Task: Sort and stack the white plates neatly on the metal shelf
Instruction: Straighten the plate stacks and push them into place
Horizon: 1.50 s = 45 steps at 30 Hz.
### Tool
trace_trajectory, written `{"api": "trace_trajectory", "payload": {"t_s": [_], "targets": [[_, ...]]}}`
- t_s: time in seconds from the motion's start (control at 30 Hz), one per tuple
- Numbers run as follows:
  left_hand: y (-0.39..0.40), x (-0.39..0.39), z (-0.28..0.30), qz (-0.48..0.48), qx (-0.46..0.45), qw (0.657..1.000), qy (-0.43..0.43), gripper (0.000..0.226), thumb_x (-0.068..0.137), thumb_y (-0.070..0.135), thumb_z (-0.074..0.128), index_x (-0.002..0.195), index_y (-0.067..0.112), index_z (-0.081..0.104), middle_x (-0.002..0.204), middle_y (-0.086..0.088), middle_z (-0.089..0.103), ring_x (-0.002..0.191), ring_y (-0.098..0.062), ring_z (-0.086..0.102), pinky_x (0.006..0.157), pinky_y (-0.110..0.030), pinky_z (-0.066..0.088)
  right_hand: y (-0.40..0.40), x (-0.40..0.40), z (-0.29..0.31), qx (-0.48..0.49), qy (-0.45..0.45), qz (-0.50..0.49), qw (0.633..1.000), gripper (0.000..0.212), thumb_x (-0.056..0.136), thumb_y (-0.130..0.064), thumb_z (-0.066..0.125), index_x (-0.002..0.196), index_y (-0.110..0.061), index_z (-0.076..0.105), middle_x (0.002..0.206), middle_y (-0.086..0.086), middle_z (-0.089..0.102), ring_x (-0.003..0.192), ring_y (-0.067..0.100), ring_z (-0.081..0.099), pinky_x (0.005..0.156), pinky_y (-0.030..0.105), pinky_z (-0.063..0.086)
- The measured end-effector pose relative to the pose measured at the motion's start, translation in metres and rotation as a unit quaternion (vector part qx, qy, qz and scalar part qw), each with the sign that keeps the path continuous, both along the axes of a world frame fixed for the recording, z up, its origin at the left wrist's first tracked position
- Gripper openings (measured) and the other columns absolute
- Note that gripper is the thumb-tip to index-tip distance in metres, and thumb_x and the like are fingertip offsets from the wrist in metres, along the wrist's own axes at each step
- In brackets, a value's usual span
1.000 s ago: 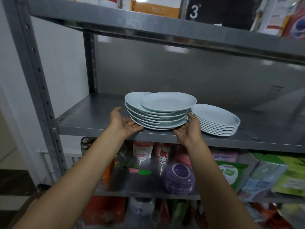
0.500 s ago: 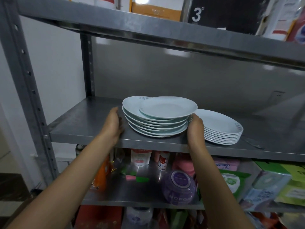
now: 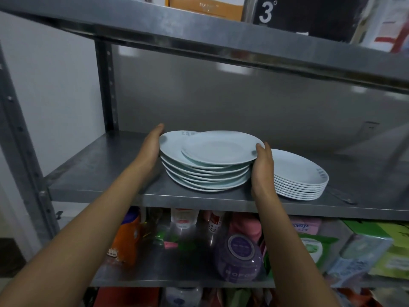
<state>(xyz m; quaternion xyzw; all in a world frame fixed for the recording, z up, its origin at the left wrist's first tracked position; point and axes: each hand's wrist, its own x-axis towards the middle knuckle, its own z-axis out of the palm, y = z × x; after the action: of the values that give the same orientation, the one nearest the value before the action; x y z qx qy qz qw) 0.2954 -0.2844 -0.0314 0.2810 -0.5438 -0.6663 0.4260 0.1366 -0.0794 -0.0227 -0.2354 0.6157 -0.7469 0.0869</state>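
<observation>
Pressing flat on either side of the uneven stack of white round plates (image 3: 205, 173), both hands (image 3: 150, 147) (image 3: 262, 169) stay uncurled, fingers straight. Its top plate (image 3: 221, 147) sits off-centre and needs aligning; the neat right stack (image 3: 298, 176) on the grey metal shelf (image 3: 99, 169) looks finished.

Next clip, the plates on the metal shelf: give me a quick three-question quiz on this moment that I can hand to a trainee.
1. True or false: the top plate of the left stack sits squarely centred on the plates below.
2. Which stack looks tidier? A) the left stack B) the right stack
3. Fill in: the left hand and right hand press against opposite ____ of the left stack.

Key
1. False: it is shifted toward the right, leaving the plate beneath exposed on the left.
2. B: its rims line up evenly.
3. Sides: one hand on each side, with the stack resting on the shelf.
</observation>
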Motion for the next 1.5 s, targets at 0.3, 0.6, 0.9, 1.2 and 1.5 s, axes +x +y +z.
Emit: {"api": "trace_trajectory", "payload": {"t_s": [0.3,0.6,0.9,1.2,1.5], "targets": [[0.014,-0.005,-0.008,-0.086,0.018,0.993,0.080,0.037,0.094,0.038,0.046,0.088,0.017,0.076,0.098,-0.010,0.073,0.098,-0.027,0.066,0.093,-0.039,0.048,-0.014,0.012,-0.017,-0.007,0.033,-0.022,0.999,0.044,0.101,-0.030,0.038,0.145,-0.029,0.038,0.128,-0.015,0.046,0.116,0.004,0.043,0.095,0.025,0.032],[-0.029,-0.013,-0.033,-0.030,-0.020,0.998,0.043,0.063,0.077,0.061,0.061,0.127,0.021,0.059,0.127,-0.006,0.062,0.117,-0.026,0.059,0.106,-0.050,0.039,-0.032,0.012,-0.032,-0.016,0.030,-0.054,0.998,0.037,0.100,-0.032,0.039,0.135,-0.025,0.051,0.129,-0.009,0.055,0.119,0.012,0.052,0.099,0.029,0.042],[-0.010,-0.014,-0.031,-0.014,-0.063,0.997,-0.032,0.062,0.073,0.070,0.049,0.124,0.037,0.058,0.126,0.011,0.062,0.118,-0.014,0.057,0.108,-0.044,0.037,-0.033,0.010,-0.035,0.005,0.030,-0.057,0.998,0.025,0.097,-0.023,0.041,0.113,-0.023,0.060,0.103,-0.013,0.059,0.097,0.002,0.054,0.079,0.025,0.043],[0.009,-0.008,-0.023,0.019,-0.087,0.995,-0.051,0.041,0.090,0.052,0.043,0.121,0.031,0.060,0.122,0.007,0.062,0.112,-0.013,0.057,0.107,-0.041,0.039,-0.033,0.011,-0.036,0.025,0.046,-0.049,0.997,0.021,0.098,-0.031,0.042,0.113,-0.026,0.057,0.102,-0.017,0.056,0.098,0.002,0.053,0.074,0.023,0.040],[0.008,-0.011,-0.029,-0.041,-0.048,0.996,-0.059,0.065,0.073,0.070,0.047,0.125,0.033,0.056,0.125,0.008,0.061,0.118,-0.014,0.055,0.108,-0.043,0.036,-0.036,0.011,-0.040,0.046,0.029,-0.005,0.998,0.031,0.093,-0.040,0.051,0.114,-0.021,0.062,0.117,-0.003,0.061,0.109,0.013,0.057,0.087,0.029,0.044]]}}
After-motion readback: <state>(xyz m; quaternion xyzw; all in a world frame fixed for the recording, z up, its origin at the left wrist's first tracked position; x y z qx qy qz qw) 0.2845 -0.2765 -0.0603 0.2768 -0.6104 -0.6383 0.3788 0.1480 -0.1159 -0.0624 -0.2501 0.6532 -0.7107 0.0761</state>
